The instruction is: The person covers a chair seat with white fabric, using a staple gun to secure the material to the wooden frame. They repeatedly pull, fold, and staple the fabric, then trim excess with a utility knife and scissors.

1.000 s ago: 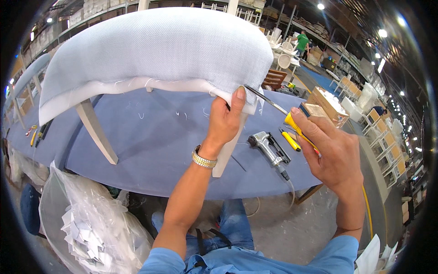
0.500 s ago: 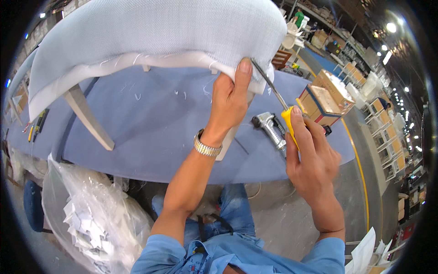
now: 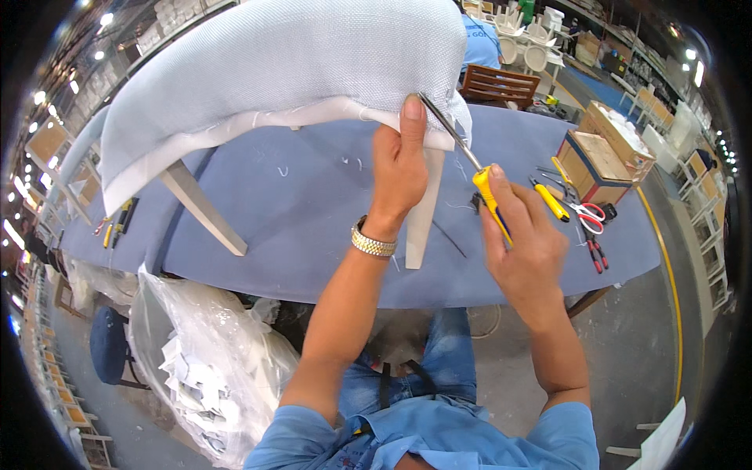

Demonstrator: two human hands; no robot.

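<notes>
A chair seat in pale blue-grey woven fabric (image 3: 290,59) lies tipped on the table, its white lining edge (image 3: 258,124) and wooden legs (image 3: 205,210) toward me. My left hand (image 3: 398,168) pinches the fabric rim near the right corner, thumb on top and fingers partly hidden underneath. A metal watch band circles that wrist. In my right hand (image 3: 523,243) is a screwdriver (image 3: 483,182) with a yellow and dark handle. Its metal shaft slants up to the left, and the tip meets the fabric beside my left thumb. Whether the tip goes into the fabric, I cannot tell.
Right on the blue-covered table (image 3: 329,266) lie scissors (image 3: 589,215), a yellow-handled cutter (image 3: 551,200), red-handled pliers (image 3: 597,254) and a wooden box (image 3: 593,166). More tools (image 3: 121,223) lie far left. A plastic bag of scraps (image 3: 207,368) stands below. Someone in blue (image 3: 479,43) is behind.
The view has swung left, so the table and chair appear farther right. The screwdriver tip stays by my left thumb. Scissors, cutter and pliers now show beside my right hand; the staple gun is mostly hidden.
</notes>
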